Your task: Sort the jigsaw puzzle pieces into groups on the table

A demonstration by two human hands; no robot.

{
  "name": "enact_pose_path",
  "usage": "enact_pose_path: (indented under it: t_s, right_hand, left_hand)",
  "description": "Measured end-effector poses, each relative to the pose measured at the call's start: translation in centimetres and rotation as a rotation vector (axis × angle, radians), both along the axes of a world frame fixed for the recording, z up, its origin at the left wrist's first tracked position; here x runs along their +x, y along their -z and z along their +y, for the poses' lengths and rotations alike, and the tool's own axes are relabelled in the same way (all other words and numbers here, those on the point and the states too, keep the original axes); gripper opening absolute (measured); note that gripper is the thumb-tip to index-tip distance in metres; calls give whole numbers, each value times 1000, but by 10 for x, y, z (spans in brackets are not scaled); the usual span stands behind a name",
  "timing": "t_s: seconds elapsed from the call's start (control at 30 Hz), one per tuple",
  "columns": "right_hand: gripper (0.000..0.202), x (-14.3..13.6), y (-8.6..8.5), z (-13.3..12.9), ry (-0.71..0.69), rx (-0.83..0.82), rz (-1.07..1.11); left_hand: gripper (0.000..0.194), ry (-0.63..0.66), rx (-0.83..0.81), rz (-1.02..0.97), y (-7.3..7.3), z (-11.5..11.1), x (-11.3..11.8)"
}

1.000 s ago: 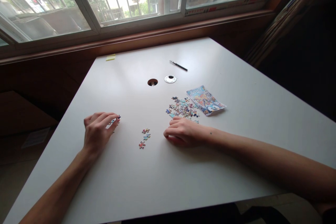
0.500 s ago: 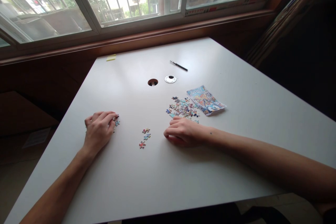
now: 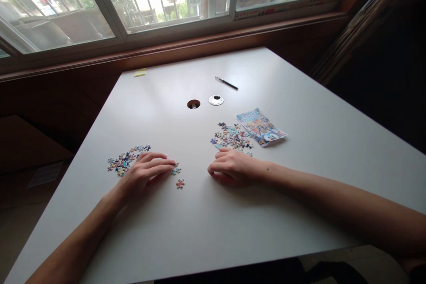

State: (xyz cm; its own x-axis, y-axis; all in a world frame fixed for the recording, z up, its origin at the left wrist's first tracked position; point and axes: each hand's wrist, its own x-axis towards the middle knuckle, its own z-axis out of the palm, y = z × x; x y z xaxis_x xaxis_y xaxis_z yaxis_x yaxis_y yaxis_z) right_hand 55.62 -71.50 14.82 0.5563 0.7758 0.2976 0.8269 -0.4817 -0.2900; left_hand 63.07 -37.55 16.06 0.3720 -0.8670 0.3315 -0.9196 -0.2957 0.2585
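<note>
My left hand (image 3: 146, 171) lies low over the white table, fingers stretched out. Its fingertips touch small jigsaw pieces (image 3: 176, 170), partly covering the upper one. Just below them a single red-orange jigsaw piece (image 3: 180, 183) lies apart. Behind the left hand spreads a loose heap of jigsaw pieces (image 3: 124, 159). My right hand (image 3: 233, 165) rests on the table with fingers curled under, and no piece shows in it. Directly beyond it sits a second heap of jigsaw pieces (image 3: 233, 135).
A colourful printed packet (image 3: 261, 128) lies at the right heap's edge. Farther back are a black pen (image 3: 226, 83), a round hole (image 3: 193, 104) in the table and a silver disc (image 3: 216, 100). Yellow tape (image 3: 140, 72) marks the far left edge, below the window.
My left hand has moved right from the left heap, uncovering it. The upper two loose pieces have shifted left under its fingertips. My right hand has stayed put.
</note>
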Motion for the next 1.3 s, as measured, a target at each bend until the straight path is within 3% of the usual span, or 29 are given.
enact_pose_path:
  t_s: [0.13,0.27,0.67,1.03,1.3]
  right_hand:
    - [13,0,1,0,-4,2,2]
    - [12,0,0,0,2,0,-3]
    - [13,0,0,0,0,4,4]
    - [13,0,0,0,-2,-1,11]
    - [14,0,0,0,-2,11,5]
  left_hand:
    - [29,-46,-75,57,3,4,4]
    - [34,-76,6,14,1,2,2]
    - [18,-152,110,96,-1,2,0]
    - [23,-78,-119,93,2,1,-2]
    - [29,-94,-156,93,0,-1,-3]
